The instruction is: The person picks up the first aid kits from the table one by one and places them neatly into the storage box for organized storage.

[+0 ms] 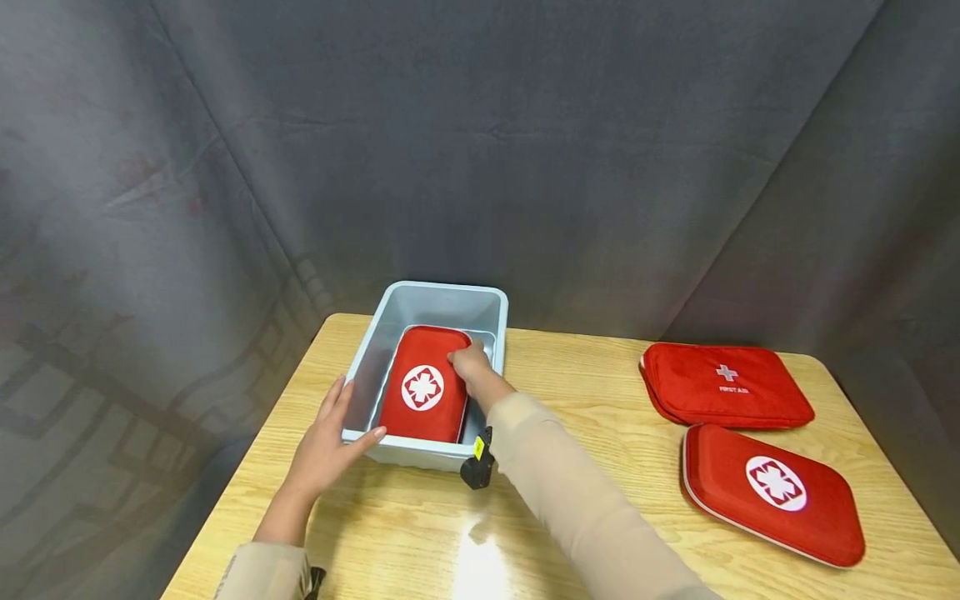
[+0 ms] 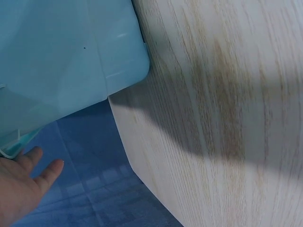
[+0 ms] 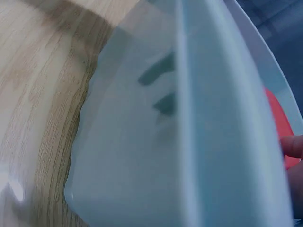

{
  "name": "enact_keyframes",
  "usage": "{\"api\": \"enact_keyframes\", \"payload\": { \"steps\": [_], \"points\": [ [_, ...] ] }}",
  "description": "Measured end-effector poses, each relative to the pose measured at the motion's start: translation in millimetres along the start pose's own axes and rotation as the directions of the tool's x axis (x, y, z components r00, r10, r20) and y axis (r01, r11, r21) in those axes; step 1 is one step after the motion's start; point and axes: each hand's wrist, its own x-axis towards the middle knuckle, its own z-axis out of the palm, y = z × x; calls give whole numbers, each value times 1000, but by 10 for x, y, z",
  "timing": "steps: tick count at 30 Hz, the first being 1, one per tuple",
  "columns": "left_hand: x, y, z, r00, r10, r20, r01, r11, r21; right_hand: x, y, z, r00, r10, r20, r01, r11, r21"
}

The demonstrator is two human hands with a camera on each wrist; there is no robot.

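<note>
A red first aid case (image 1: 405, 400) with a white round emblem lies face up in a grey plastic bin (image 1: 382, 456). My right hand (image 1: 474, 367) reaches over the bin's right side and grips the case's upper right edge; its fingertips are partly hidden. In the right wrist view, a finger and thumb of that hand (image 3: 294, 156) meet the red case (image 3: 280, 118) behind the blurred bin wall (image 3: 132, 137). At the bin's front left corner rests my left hand (image 1: 326, 446), fingers extended along the outside and thumb at the front rim.
Two more red first aid cases lie on the right of the wooden table (image 1: 570, 375): a soft one (image 1: 697, 392) with lettering behind, and one with a round emblem (image 1: 821, 492) in front. A grey curtain (image 1: 525, 167) hangs behind the table.
</note>
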Motion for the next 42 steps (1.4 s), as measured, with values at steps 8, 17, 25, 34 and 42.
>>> {"api": "enact_keyframes", "payload": {
  "steps": [8,17,25,34,42],
  "points": [
    [-13,1,8,1000,-4,7,4,1000,-14,-86,-33,-28,998,59,-9,-60,998,-26],
    [-11,12,2,1000,-6,14,6,1000,-10,-701,-446,-232,998,40,51,-36,997,-62],
    [-25,12,8,1000,-14,15,14,1000,-17,-896,-526,-295,998,10,70,-10,1000,1],
    [-15,7,17,1000,-20,15,20,999,-27,-548,-289,-147,996,64,66,-60,996,-61],
    [-22,10,45,1000,-15,6,15,999,-48,625,564,227,982,186,36,-186,982,-20]
  ]
}}
